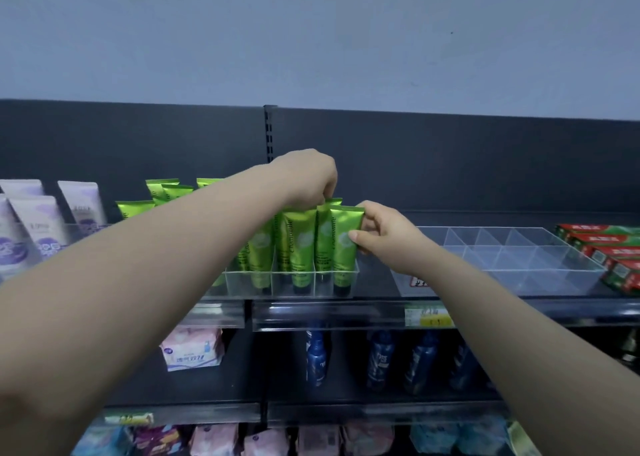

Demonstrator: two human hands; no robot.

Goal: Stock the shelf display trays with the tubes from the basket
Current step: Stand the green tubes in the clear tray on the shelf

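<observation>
Your green tubes [301,248] stand upright, cap-down, in the clear tray [282,291] at centre; the front-right tube [344,244] sits in your right hand's [388,237] pinch; a second divided tray [512,258] lies at 3 o'clock.

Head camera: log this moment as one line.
stage: stocking tray | left hand: pinches rear tube top | right hand: pinches front-right tube, standing in tray | basket: not in view

a shop: stocked shelves [375,279] w/ price tags [428,317], rows of tubes [301,244], bottles [379,358].
</observation>
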